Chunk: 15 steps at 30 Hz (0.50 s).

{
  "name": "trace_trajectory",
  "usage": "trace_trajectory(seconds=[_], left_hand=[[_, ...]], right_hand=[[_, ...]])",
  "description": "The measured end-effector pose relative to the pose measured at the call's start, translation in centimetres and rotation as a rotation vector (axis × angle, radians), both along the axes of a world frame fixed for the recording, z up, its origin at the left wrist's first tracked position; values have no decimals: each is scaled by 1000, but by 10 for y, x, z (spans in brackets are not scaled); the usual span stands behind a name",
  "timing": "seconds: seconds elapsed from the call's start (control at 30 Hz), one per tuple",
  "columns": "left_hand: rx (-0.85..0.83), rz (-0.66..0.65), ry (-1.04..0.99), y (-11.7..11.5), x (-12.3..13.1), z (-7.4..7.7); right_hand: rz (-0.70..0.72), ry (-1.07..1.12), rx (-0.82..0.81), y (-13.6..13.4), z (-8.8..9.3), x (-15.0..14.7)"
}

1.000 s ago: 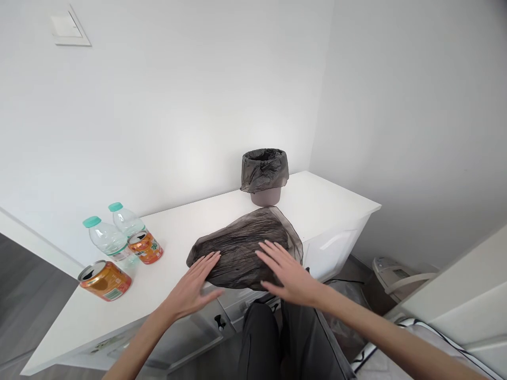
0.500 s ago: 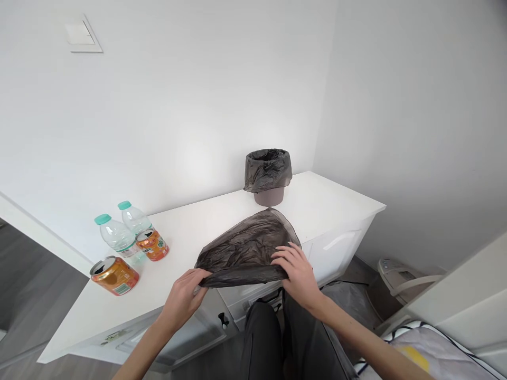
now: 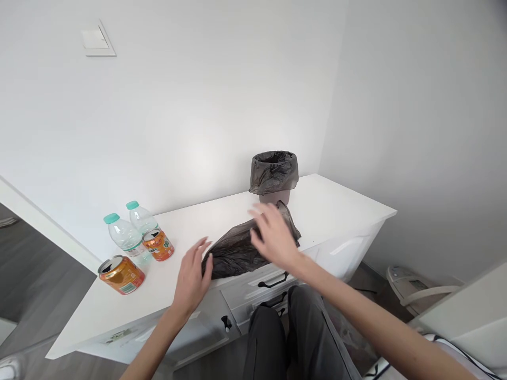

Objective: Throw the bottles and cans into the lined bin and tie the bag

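Observation:
A dark, see-through plastic garbage bag [image 3: 237, 252] lies crumpled along the front edge of the white cabinet top [image 3: 190, 221]. At its left end is my left hand [image 3: 193, 274], fingers apart and holding nothing, close beside the plastic. Above the bag's right part hovers my right hand [image 3: 275, 236], slightly blurred, its fingers spread; it hides some of the plastic. Just behind the bag stands a small trash bin [image 3: 274, 179], lined with a similar dark bag folded over its rim.
Two clear bottles with green caps [image 3: 124, 232] and two orange drink cans [image 3: 122, 274] stand at the left. Drawer handles [image 3: 273, 281] stick out below the front edge. A lidded bin [image 3: 415, 293] stands on the floor at right.
Both hands have let go of the garbage bag, which has dropped flatter onto the cabinet top. My right hand has moved up and left, away from the bag's front fold.

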<state>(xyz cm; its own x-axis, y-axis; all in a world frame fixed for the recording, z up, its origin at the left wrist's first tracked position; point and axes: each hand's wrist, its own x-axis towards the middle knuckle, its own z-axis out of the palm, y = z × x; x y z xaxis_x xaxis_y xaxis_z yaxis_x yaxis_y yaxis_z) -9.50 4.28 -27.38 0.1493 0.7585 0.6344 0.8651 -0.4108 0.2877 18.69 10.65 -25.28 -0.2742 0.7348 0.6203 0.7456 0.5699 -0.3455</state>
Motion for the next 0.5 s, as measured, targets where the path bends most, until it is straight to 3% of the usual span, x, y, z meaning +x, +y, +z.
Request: trace_trajectory(seconds=[0.1,0.2,0.33,0.5], left_hand=[[-20,-174,306,0,4,-11],[-156,-197,475,8,-8,-33],[-253,-194,519,13,-37,-55],[-297,-276,526,-4,-64,-53]], right_hand=[[228,-163,2,-21,-23,-39],[282,-281,-114,-16,-41,-50],[158,-293,-387,17,-55,-18],[78,-299,-460,54,-70,40]])
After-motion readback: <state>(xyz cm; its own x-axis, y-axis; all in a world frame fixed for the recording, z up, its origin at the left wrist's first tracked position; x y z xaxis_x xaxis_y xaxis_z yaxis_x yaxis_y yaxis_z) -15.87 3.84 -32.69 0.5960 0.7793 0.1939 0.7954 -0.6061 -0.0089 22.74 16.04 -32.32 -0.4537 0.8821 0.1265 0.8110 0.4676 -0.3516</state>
